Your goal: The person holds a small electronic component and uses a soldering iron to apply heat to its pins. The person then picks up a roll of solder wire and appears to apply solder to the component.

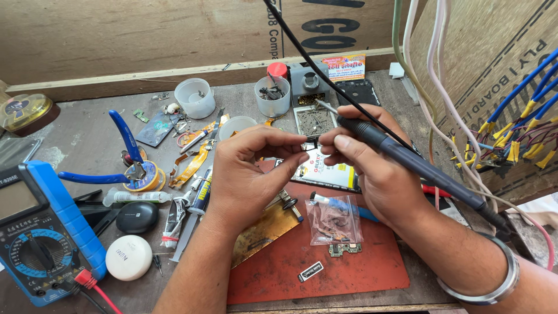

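Observation:
My right hand (372,168) grips a dark soldering iron (407,157) whose metal tip points up and to the left, its black cord running to the top of the view. My left hand (250,168) has its fingertips pinched together close to my right hand's fingers, and a tiny dark part (314,141) sits between the two hands; which hand holds it I cannot tell. Both hands hover over an opened phone (325,171) lying on a red mat (325,261).
A blue multimeter (35,232) stands at the left, blue-handled pliers (125,154) on a solder spool, tubes, a white round case (129,257), plastic cups (195,97), a small parts bag (334,220), a small circuit board (344,249). Blue and yellow wires (517,122) hang at the right.

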The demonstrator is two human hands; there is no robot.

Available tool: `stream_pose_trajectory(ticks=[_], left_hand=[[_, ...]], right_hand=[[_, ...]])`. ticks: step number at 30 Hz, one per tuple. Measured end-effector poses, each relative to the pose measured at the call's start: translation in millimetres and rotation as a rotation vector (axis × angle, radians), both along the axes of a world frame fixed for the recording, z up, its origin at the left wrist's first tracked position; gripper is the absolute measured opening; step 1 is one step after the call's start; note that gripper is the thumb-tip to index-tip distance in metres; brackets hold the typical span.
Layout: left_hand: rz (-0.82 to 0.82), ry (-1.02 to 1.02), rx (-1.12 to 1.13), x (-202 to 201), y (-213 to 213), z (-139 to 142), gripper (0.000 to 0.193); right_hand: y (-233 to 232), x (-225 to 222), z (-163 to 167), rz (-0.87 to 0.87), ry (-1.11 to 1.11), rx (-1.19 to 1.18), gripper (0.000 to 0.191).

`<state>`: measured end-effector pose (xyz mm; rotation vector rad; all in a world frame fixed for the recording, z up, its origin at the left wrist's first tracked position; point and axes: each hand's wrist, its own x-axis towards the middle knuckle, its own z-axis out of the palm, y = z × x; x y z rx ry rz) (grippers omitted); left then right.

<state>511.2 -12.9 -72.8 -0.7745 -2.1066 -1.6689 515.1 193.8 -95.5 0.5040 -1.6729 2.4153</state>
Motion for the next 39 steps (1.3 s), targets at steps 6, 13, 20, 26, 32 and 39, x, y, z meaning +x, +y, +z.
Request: stream_pose_trajectory(ticks=[6, 13, 20, 26, 32, 39], left_hand=[[0.119, -0.007, 0.043, -5, -8, 2, 0.015], [0.165, -0.009, 0.099, -8, -15, 8, 0.007], [0.159, -0.097, 0.150, -6, -19, 11, 0.010], [0.108, -0.106, 0.189, -1, -21, 20, 0.014], [0.048, 0.016, 0.120, 5, -24, 23, 0.037], [0.088, 0.074, 0.022, 8, -18, 17, 0.016]], right_hand=[[-2, -5, 1, -0.050, 0.028, -0.053, 0.040], [-7, 1, 11, -0.213, 0.080, 0.150, 0.038], [8, -24, 48, -0.184, 0.043, 0.443, 0.034], [-10, -72, 79, -0.510, 0.117, 0.854, 0.032], [-39, -81, 93, -0.475, 0.132, 0.968, 0.034], [-34, -82, 103, -0.213, 0.066, 0.935, 0.042]])
